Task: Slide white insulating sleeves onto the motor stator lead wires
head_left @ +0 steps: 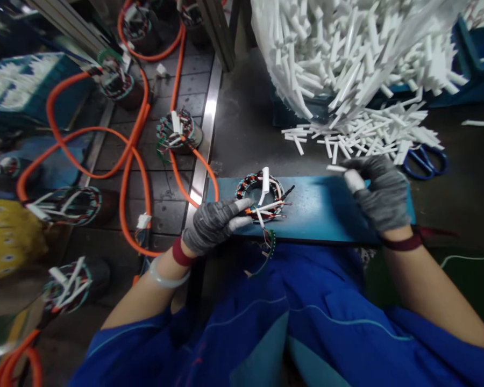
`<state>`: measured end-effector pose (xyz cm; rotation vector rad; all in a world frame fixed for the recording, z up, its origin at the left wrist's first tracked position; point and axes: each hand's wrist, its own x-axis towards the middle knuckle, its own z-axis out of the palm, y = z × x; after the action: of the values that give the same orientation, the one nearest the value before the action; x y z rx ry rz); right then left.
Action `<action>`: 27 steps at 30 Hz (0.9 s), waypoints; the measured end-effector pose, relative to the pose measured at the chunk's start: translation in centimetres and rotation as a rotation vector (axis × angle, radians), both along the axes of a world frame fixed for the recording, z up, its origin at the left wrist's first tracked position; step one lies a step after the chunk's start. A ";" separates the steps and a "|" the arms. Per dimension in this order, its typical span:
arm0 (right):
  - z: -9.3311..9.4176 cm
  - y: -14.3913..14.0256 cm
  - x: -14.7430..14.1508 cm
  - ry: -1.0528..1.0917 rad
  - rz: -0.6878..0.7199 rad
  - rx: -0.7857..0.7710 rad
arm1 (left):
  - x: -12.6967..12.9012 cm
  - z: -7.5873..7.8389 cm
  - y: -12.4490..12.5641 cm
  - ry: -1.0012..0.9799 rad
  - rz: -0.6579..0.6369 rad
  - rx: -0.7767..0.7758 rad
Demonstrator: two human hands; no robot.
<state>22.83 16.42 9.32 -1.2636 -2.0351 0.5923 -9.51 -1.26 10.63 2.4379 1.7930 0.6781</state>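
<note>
My left hand (213,223), in a grey glove with white fingertips, pinches the wires (252,210) at the near side of a motor stator (241,188). White sleeves stand on the stator, and a small green curved board (271,244) dangles from its leads over the bench edge. The stator rests on a blue board (310,199). To the right, my right hand (377,191), gloved alike, is closed on a short white sleeve (336,169) that sticks out leftward from the fingertips. It hovers over the right part of the blue board, apart from the stator.
A clear bag of white sleeves (326,54) stands at the back, with a loose heap of sleeves (363,131) before it. Blue scissors (425,161) lie beside my right hand. More stators (179,129) with orange cables (133,140) sit on the slatted conveyor (165,185) at left.
</note>
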 end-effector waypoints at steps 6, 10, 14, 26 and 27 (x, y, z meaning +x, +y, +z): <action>-0.7 -7.9 -2.4 0.294 0.249 -0.598 | -0.1 -0.1 -0.8 -0.087 -0.053 -0.118; -1.7 -8.4 -3.2 0.434 0.185 -0.838 | 0.1 -0.1 -1.1 -0.126 -0.047 -0.103; -1.9 -8.2 -2.8 0.545 0.167 -0.969 | 0.3 -0.1 -1.0 -0.136 -0.066 -0.070; -3.1 -9.8 -5.2 0.420 0.420 -0.542 | 1.5 -2.3 -1.3 0.061 0.005 0.041; -3.0 -9.9 -5.5 0.351 0.395 -0.441 | 1.7 -2.5 -1.2 0.090 -0.004 0.058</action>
<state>17.29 6.49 6.36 -0.8949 -1.9150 1.4059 -7.79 -2.47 8.16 2.5477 1.8249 0.6379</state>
